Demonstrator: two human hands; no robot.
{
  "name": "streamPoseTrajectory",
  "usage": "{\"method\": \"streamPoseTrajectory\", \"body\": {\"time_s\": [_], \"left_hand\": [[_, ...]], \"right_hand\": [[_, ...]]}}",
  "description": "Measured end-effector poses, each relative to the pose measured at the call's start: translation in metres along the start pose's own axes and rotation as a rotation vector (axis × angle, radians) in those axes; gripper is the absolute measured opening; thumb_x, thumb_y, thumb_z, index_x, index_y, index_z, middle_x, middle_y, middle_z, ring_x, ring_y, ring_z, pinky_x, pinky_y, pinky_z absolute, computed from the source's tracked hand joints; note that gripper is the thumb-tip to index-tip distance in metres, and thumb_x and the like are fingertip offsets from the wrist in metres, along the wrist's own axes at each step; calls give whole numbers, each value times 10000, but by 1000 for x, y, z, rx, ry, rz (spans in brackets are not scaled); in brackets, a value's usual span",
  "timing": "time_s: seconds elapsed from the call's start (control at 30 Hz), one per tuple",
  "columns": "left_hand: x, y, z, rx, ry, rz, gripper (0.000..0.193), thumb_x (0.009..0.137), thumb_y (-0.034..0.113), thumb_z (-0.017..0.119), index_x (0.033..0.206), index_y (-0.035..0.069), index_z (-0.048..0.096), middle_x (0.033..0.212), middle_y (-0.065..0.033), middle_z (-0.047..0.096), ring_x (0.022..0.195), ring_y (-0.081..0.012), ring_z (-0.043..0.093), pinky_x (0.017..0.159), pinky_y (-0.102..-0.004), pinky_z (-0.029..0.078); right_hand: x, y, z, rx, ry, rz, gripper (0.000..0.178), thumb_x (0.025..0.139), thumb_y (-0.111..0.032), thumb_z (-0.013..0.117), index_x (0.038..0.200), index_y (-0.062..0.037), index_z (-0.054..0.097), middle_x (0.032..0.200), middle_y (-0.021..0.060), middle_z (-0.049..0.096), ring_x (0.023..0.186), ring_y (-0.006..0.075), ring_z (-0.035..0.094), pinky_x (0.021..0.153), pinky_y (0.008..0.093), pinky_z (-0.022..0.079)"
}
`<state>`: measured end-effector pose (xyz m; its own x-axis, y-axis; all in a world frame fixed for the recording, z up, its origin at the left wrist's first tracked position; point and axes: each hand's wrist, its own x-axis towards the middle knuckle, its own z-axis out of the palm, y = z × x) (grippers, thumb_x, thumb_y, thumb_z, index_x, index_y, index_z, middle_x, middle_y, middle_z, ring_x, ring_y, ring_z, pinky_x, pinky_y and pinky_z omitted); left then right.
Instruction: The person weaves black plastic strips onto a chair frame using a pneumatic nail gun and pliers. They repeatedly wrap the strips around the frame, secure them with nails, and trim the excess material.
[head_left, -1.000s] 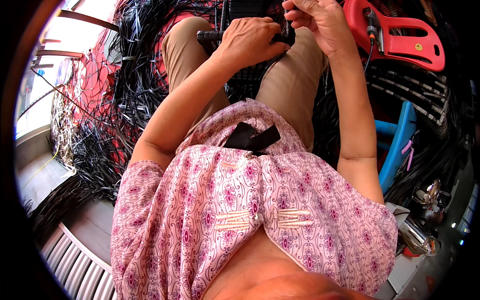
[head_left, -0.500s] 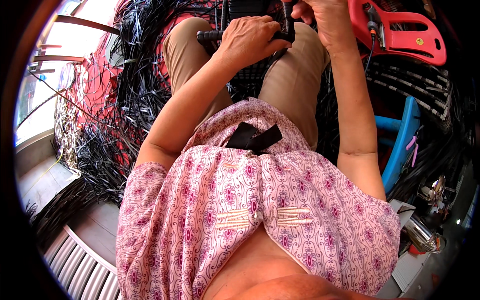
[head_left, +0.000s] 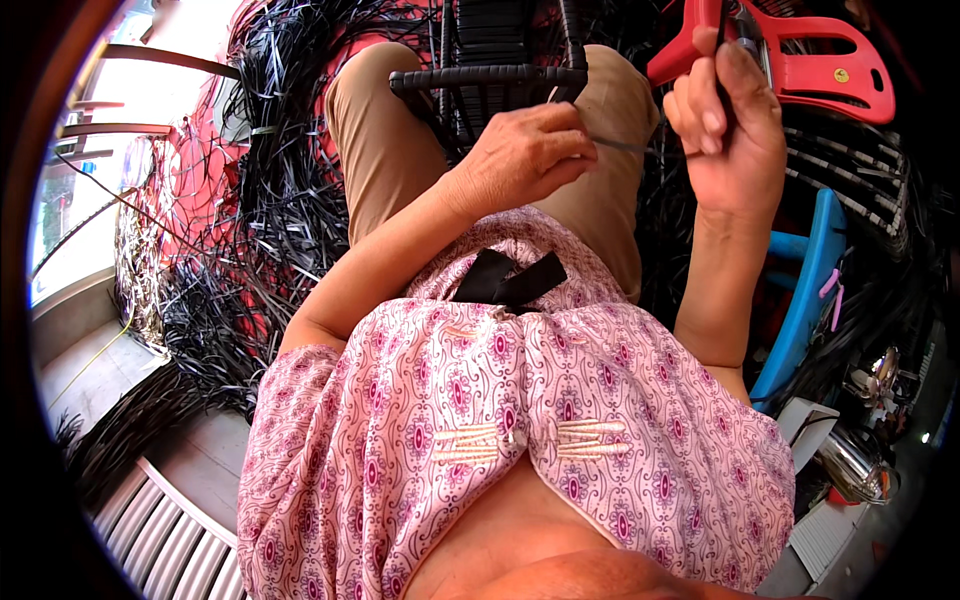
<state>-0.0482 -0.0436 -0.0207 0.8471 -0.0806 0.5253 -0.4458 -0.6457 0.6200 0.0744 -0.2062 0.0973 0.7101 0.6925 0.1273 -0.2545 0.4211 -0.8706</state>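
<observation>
Between my knees stands a black woven frame (head_left: pixel 490 76), its bars wrapped in dark strip. My left hand (head_left: pixel 530 155) is closed just below the frame's near right corner, pinching a flat black strip (head_left: pixel 622 146) that trails toward the right. Raised to the right, my right hand (head_left: pixel 735 125) is closed in front of the red plastic seat. A thin dark length shows between its fingers; whether it is a strip or a tool handle I cannot make out. The tool resting on the red seat is mostly hidden behind this hand.
Piles of loose black strips (head_left: pixel 265 170) lie along the left. A red plastic seat (head_left: pixel 800 60) stands at the far right, with a blue plastic seat (head_left: pixel 805 290) nearer. White slats (head_left: pixel 165 535) are at lower left; a shiny metal vessel (head_left: pixel 850 465) is at lower right.
My left hand has come off the frame's bar and moved nearer and slightly right. My right hand has moved from above the frame to the right, beside the red seat.
</observation>
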Motion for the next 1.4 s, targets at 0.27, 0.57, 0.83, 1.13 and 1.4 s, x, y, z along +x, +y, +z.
{"method": "streamPoseTrajectory", "body": {"time_s": [0.27, 0.57, 0.83, 1.13, 1.4], "left_hand": [[-13, 9, -12, -174, 114, -299, 78, 882, 47, 743, 948, 5, 731, 837, -88, 673, 761, -190, 673, 663, -311, 519], [-12, 13, 2, -428, 222, -649, 257, 966, 223, 716, 952, -34, 735, 774, -65, 693, 644, -114, 640, 586, -262, 496], [17, 12, 4, -754, 170, -958, 348, 1022, 352, 655, 936, 33, 765, 764, -5, 705, 641, -46, 592, 604, -190, 437], [14, 11, 24, -215, 192, -719, 251, 923, 202, 720, 795, -14, 723, 614, -39, 651, 572, -57, 570, 526, -279, 442], [20, 8, 25, 1, 161, -664, 297, 930, 233, 719, 773, -19, 704, 562, -39, 568, 537, -49, 488, 503, -287, 408]], "right_hand": [[-55, 68, -26, 105, 319, 537, 241, 1020, -228, 605, 975, -7, 687, 536, -35, 439, 407, 64, 328, 417, 243, 246], [-55, 90, -18, -105, 427, 539, 221, 931, -231, 657, 876, -22, 700, 575, -14, 527, 433, 52, 383, 420, 215, 278], [-52, 88, -19, -154, 449, 524, 219, 931, -235, 657, 854, -36, 704, 564, -22, 512, 447, 52, 397, 427, 214, 284], [-66, 106, -19, -167, 397, 583, 196, 967, -129, 622, 1123, -25, 679, 865, 47, 688, 657, 97, 592, 594, 231, 440], [-67, 126, -20, -1193, 317, -285, 212, 913, -57, 732, 1118, -15, 696, 965, 144, 709, 797, 309, 709, 707, 364, 558]]}}
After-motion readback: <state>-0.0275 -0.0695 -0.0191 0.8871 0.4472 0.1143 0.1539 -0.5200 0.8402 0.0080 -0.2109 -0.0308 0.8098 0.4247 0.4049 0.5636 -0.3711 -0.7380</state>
